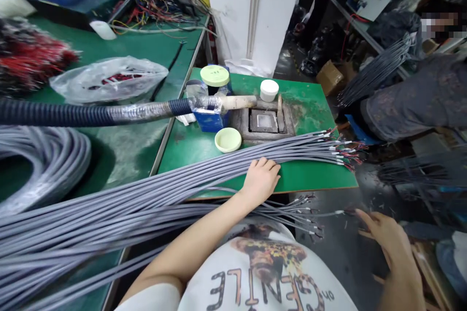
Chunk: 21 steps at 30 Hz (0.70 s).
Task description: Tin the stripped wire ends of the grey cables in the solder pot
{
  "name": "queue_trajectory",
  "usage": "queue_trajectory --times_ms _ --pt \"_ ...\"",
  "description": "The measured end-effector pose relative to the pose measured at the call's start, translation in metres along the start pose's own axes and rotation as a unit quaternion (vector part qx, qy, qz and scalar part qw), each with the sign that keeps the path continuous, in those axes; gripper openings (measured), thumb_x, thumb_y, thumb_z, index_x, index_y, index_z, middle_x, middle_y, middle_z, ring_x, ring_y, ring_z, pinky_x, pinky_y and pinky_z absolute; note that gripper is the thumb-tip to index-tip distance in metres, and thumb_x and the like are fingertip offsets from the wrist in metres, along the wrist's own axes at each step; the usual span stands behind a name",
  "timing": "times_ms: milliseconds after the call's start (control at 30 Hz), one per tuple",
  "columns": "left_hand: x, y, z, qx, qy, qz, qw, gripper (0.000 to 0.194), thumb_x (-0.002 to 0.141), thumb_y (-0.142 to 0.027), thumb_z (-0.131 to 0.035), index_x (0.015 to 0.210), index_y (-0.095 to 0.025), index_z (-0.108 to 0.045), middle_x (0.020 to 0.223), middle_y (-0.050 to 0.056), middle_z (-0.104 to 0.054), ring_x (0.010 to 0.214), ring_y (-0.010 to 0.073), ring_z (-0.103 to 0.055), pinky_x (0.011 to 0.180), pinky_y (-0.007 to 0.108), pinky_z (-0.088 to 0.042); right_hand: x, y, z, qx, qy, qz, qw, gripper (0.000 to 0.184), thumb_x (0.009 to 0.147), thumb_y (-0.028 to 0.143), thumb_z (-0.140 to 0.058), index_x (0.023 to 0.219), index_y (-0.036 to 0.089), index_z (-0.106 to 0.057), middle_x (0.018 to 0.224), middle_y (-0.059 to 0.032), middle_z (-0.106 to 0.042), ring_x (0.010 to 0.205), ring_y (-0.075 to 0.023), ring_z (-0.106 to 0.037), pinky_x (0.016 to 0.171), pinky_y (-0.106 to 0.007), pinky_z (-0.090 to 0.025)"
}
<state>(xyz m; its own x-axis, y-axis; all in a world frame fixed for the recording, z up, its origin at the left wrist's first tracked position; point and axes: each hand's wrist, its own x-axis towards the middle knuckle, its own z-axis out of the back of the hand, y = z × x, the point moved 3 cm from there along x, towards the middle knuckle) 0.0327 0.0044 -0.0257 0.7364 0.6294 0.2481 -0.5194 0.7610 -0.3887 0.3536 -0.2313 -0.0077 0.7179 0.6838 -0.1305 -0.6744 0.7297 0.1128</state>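
My left hand (pixel 260 181) lies palm down on a wide bundle of grey sheathed cables (pixel 153 209), which crosses the green work board (pixel 314 175). The cable ends (pixel 341 153) fan out past the board's right side, showing stripped coloured wires. Below the board edge hangs a second group of cable ends (pixel 306 218). My right hand (pixel 388 248) is in the air over the dark floor, fingers apart, its fingertip just beyond one cable tip. Beyond the cables, a metal pot (pixel 263 121) sits recessed in the board.
A blue corrugated hose (pixel 91 112) ends above the pot, beside jars and a pale dish (pixel 228 140). A grey cable coil (pixel 44 165) lies on the left bench. A seated person's leg (pixel 412 99) is at right, and a white pillar (pixel 255 9) stands behind the board.
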Motion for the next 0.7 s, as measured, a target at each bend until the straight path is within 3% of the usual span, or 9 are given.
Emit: queue_trajectory --times_ms 100,200,267,367,500,600,700 --pt "0.005 -0.014 -0.007 0.027 0.022 -0.021 0.999 0.034 0.089 -0.028 -0.050 0.121 -0.015 -0.054 0.113 0.011 -0.061 0.098 0.0257 -0.048 0.075 0.040 -0.034 -0.018 0.038 -0.025 0.121 0.116 0.068 0.984 0.033 0.078 0.055 -0.050 0.076 0.029 -0.070 0.061 -0.0048 -0.068 0.058 -0.0251 -0.066 0.055 -0.034 -0.049" --pt "0.019 -0.021 -0.014 0.048 0.025 -0.033 0.998 0.036 0.090 -0.026 -0.048 0.124 -0.014 -0.051 0.110 0.011 -0.060 0.097 0.0257 -0.048 0.076 0.040 -0.034 -0.027 0.105 -0.039 0.234 0.234 0.179 0.927 0.034 0.085 0.047 -0.047 0.097 0.023 -0.068 0.069 -0.0029 -0.070 0.058 -0.0193 -0.064 0.058 -0.030 -0.049" --pt "0.033 -0.024 -0.018 0.061 0.019 -0.038 0.997 0.030 0.090 -0.025 -0.047 0.117 -0.016 -0.056 0.102 0.011 -0.060 0.095 0.0258 -0.048 0.076 0.039 -0.034 -0.028 0.144 -0.040 0.275 0.255 0.235 0.897 0.033 0.087 0.043 -0.047 0.100 0.021 -0.068 0.070 -0.0026 -0.070 0.060 -0.0185 -0.063 0.056 -0.029 -0.048" --pt "0.054 -0.029 -0.021 0.080 0.014 -0.064 0.995 0.021 0.091 -0.023 -0.044 0.100 -0.018 -0.063 0.095 0.010 -0.058 0.093 0.0260 -0.049 0.075 0.039 -0.033 -0.028 0.181 -0.037 0.274 0.226 0.293 0.888 0.026 0.085 0.040 -0.052 0.091 0.023 -0.070 0.070 -0.0019 -0.070 0.061 -0.0187 -0.062 0.057 -0.029 -0.047" --pt "0.063 -0.038 -0.024 0.099 0.015 -0.091 0.991 0.018 0.090 -0.021 -0.047 0.097 -0.017 -0.062 0.096 0.011 -0.057 0.093 0.0262 -0.049 0.074 0.039 -0.034 -0.025 0.197 -0.032 0.247 0.195 0.346 0.884 0.025 0.088 0.037 -0.049 0.082 0.024 -0.069 0.073 -0.0001 -0.070 0.064 -0.0173 -0.061 0.058 -0.027 -0.043" --pt "0.060 -0.040 -0.024 0.101 0.022 -0.098 0.990 0.020 0.089 -0.022 -0.048 0.105 -0.017 -0.059 0.097 0.010 -0.056 0.094 0.0259 -0.049 0.076 0.040 -0.035 -0.005 0.185 -0.028 0.233 0.070 0.311 0.919 0.027 0.090 0.039 -0.046 0.088 0.022 -0.067 0.077 -0.0014 -0.069 0.068 -0.0167 -0.061 0.062 -0.026 -0.043" --pt "0.059 -0.038 -0.021 0.095 0.013 -0.090 0.991 0.027 0.089 -0.023 -0.049 0.115 -0.020 -0.054 0.102 0.010 -0.056 0.096 0.0255 -0.048 0.078 0.040 -0.035 0.027 0.166 -0.026 0.174 -0.070 0.228 0.955 0.032 0.090 0.038 -0.046 0.111 0.021 -0.061 0.076 -0.0023 -0.068 0.068 -0.0175 -0.062 0.063 -0.026 -0.042"
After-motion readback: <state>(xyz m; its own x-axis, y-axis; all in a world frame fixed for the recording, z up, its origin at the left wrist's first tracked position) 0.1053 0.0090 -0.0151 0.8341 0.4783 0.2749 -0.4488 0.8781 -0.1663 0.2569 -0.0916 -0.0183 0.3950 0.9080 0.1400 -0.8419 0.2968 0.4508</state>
